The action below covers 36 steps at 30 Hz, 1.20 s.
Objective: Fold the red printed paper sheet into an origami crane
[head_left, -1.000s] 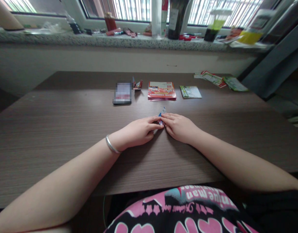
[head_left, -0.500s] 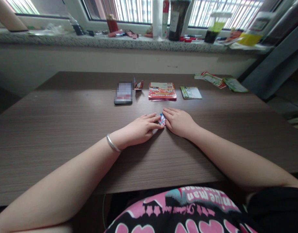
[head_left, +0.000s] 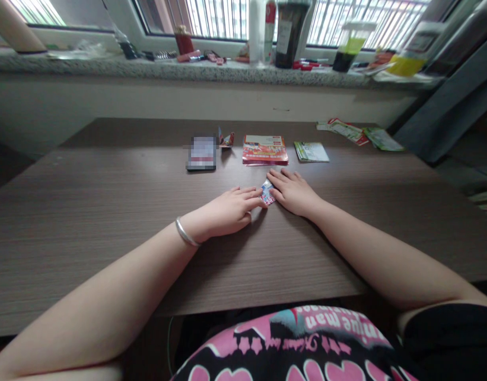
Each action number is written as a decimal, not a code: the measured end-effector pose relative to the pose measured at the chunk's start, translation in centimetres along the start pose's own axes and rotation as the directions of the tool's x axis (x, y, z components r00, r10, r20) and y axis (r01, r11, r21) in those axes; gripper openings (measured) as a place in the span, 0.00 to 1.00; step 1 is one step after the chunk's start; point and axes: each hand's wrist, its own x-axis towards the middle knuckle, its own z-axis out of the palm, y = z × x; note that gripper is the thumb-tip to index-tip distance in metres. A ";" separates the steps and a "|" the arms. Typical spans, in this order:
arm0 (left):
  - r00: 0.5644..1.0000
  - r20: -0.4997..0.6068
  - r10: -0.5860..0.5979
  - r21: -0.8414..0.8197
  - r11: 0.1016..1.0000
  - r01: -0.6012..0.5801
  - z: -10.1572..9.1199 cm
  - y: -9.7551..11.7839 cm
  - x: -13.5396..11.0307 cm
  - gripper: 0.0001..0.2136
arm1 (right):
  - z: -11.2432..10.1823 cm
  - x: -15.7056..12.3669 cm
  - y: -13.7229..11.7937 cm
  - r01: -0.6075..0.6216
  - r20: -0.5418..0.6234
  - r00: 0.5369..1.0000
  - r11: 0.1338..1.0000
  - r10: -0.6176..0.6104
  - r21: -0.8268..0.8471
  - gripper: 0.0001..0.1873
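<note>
A small folded piece of printed paper (head_left: 268, 196), blue, white and red, lies on the table between my two hands. My left hand (head_left: 231, 211) comes in from the left with its fingers stretched out, and the fingertips touch the paper's left edge. Its thumb is bent under and partly hidden. On the other side, my right hand (head_left: 294, 191) lies flat with fingers spread, its fingertips on the paper's right side and covering part of it. A silver bangle (head_left: 186, 233) is on my left wrist.
Beyond my hands are a phone-like device (head_left: 201, 153) with a blurred screen, a small folded paper piece (head_left: 226, 139), a stack of red leaflets (head_left: 265, 150) and a smaller pale stack (head_left: 312, 152). More leaflets (head_left: 349, 131) lie far right. Bottles and cups line the windowsill (head_left: 212, 73).
My right hand has shifted slightly up and away from my left hand, its fingers more spread. More of the folded paper shows between the hands. My left hand has barely moved.
</note>
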 end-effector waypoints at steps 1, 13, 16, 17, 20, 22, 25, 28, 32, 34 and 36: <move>1.000 0.002 -0.004 0.003 1.000 0.004 -0.1 0.0 0.0 0.23 | 0.1 0.0 0.1 0.001 0.001 1.000 1.000 -0.001 0.004 0.30; 0.996 -0.082 0.024 0.079 0.997 -0.018 0.1 -0.4 -0.7 0.22 | 0.3 -0.3 0.9 0.079 -0.256 0.967 0.964 -0.011 0.255 0.14; 0.988 -0.151 0.026 0.117 0.993 -0.008 0.0 0.1 -0.6 0.20 | -0.2 -0.7 0.8 0.184 -0.301 0.949 0.939 -0.093 0.291 0.10; 0.983 -0.179 0.036 0.135 0.991 -0.012 0.1 0.1 -0.6 0.19 | -0.3 -0.9 0.6 0.227 -0.290 0.946 0.931 -0.142 0.285 0.11; 0.962 -0.261 0.085 0.208 0.978 -0.030 0.5 0.0 -0.4 0.16 | -0.5 -1.3 0.2 0.298 -0.254 0.938 0.924 -0.237 0.239 0.17; 0.949 -0.297 0.107 0.241 0.970 -0.034 0.8 -0.2 -0.2 0.13 | -0.5 -1.4 0.0 0.311 -0.244 0.935 0.925 -0.257 0.218 0.18; 0.937 -0.325 0.127 0.215 0.975 -0.058 1.1 -0.7 0.1 0.11 | -0.6 -1.5 -0.2 0.328 -0.248 0.929 0.924 -0.276 0.198 0.15; 0.934 -0.342 0.106 0.131 0.989 -0.064 1.2 -1.3 0.3 0.11 | -0.7 -1.6 -0.1 0.358 -0.252 0.916 0.919 -0.312 0.166 0.13; 0.945 -0.326 0.008 0.020 1.000 -0.002 1.3 -1.9 0.4 0.10 | -0.7 -1.6 0.3 0.422 -0.301 0.873 0.904 -0.384 0.071 0.11; 0.938 -0.344 -0.046 0.024 0.998 0.058 1.3 -1.9 0.4 0.10 | -0.6 -1.6 0.4 0.445 -0.328 0.850 0.895 -0.412 0.031 0.12; 0.924 -0.368 -0.105 0.065 0.988 0.138 1.3 -1.9 0.3 0.10 | -0.5 -1.6 0.5 0.455 -0.345 0.838 0.890 -0.422 0.016 0.13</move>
